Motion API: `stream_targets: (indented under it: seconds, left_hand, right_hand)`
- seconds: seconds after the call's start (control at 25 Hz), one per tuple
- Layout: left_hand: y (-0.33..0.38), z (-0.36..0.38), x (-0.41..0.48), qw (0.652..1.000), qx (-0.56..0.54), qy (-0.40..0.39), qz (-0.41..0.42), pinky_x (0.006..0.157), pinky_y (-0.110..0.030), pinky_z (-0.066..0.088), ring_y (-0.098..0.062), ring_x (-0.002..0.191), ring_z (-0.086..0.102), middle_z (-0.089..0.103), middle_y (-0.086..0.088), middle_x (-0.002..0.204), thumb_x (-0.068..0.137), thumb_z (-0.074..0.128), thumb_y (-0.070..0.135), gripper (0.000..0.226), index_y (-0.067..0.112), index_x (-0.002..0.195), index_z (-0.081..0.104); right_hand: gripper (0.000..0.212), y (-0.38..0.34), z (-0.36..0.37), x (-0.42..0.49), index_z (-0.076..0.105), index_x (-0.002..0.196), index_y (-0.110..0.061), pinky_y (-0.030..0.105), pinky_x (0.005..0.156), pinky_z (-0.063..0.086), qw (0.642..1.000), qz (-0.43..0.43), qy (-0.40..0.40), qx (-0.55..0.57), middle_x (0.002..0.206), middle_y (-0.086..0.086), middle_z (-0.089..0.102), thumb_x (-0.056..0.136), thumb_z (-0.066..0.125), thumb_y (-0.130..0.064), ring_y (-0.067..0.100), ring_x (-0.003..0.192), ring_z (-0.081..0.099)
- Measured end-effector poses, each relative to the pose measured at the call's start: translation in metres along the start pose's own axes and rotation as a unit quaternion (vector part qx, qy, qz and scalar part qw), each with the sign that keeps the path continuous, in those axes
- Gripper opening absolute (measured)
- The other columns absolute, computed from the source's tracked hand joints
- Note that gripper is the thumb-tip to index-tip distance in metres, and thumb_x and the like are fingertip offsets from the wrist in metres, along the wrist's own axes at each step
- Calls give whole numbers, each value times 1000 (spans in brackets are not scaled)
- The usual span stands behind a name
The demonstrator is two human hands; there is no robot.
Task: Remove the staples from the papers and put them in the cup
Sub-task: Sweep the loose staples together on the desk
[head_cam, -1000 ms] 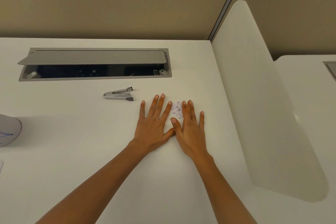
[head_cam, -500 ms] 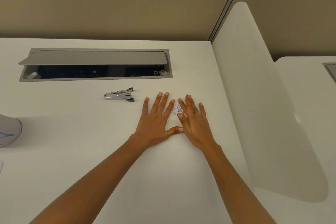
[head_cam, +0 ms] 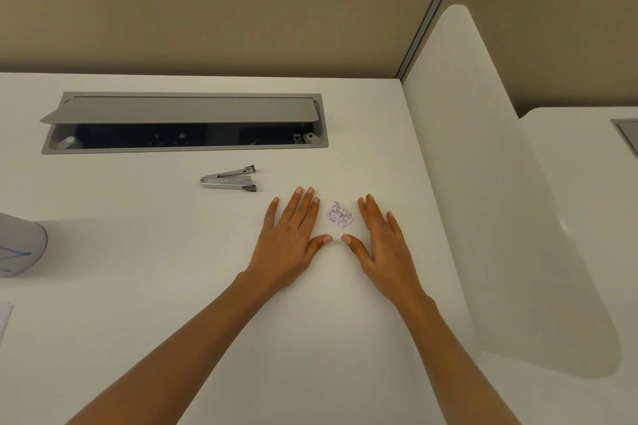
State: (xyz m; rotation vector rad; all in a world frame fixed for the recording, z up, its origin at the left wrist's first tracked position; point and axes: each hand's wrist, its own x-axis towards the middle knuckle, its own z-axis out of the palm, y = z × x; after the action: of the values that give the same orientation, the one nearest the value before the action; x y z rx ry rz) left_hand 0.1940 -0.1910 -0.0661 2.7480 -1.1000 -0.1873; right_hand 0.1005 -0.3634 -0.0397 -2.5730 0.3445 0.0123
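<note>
- The left hand and the right hand both lie flat on the white worktop. Their fingers are straight and they hold nothing. The thumbs point to each other and are close but not touching.
- Between the hands is a small pale pile. I judge it to be the removed staples, perhaps mixed with bits of paper, but the pieces are too small to tell. Neither hand touches it.
- The cup stands at the far left edge of the view, well apart from the pile, and it is only partly seen. This long way is the main risk, because loose staples carried in the fingers can fall out on the way.
- If the hands push the pile together too fast, the light pieces may scatter over the worktop. On the white surface they would be hard to find again.
- Staples have sharp ends. Pressing or pinching the pile with bare fingers could prick the skin, and then the hand would let go.
- If the pile is swept to the left, it passes near the staple remover, and pieces could catch on it.
- Behind it is the open cable hatch in the worktop. A strong push away from the person could send staples into this opening.
- At the left edge a corner of the papers shows. Whether more staples sit in them I cannot tell.
</note>
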Motion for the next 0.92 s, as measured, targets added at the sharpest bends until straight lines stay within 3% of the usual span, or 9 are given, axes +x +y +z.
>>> stream_targets:
  seconds: [0.08, 0.24, 0.36, 0.56, 0.76, 0.92]
  left_hand:
    - [4, 3, -6, 1000, 14, 1, 3, 118, -51, 8, -21, 149, 4, 8, -6, 161, 92, 3, 64, 81, 10, 151, 13]
    - [11, 6, -6, 1000, 21, -6, 4, 117, -51, 0, -20, 149, -5, 2, -6, 161, 92, 6, 63, 79, 10, 152, 7]
    - [12, 5, -4, 1000, 19, -6, 0, 117, -51, -2, -18, 148, -12, 2, -5, 162, 94, 7, 61, 76, 12, 152, 6]
    - [16, 4, -16, 1000, 16, -3, -5, 116, -52, 2, -25, 148, -1, 4, -8, 161, 95, 5, 56, 74, 8, 151, 9]
    - [21, 8, -16, 1000, 9, -4, 0, 115, -52, 2, -24, 148, -1, 6, -9, 161, 97, 18, 46, 66, 9, 151, 10]
    - [16, 6, -17, 1000, 9, -3, -8, 115, -52, 0, -26, 148, -4, 0, -8, 161, 96, 6, 49, 69, 8, 151, 6]
  right_hand:
    - [78, -2, 11, -8, 3, 153, -17, 32, 121, -3, 999, -2, -4, -34, 160, -5, 5, 92, 15, -65, -2, 145, -4]
    - [78, -12, 25, -5, -5, 152, -19, 34, 119, -12, 999, -1, -19, -46, 160, -7, -2, 90, 0, -66, 0, 145, -8]
    - [77, -14, 25, 0, -7, 152, -21, 33, 118, -15, 1000, -3, -16, -27, 161, -7, -4, 89, -3, -66, -2, 144, -10]
    - [80, -20, 22, -21, -20, 146, -22, 31, 116, -19, 999, 37, -13, -23, 154, -11, -17, 84, -5, -70, -8, 136, -28]
    - [71, -34, 30, -14, -24, 143, -27, 37, 118, -16, 1000, 9, -27, -8, 157, -10, -13, 88, -1, -66, -5, 141, -21]
    - [77, -34, 23, -36, -21, 146, -22, 33, 117, -18, 999, 45, -18, 3, 152, -14, -24, 87, 0, -67, -7, 136, -30]
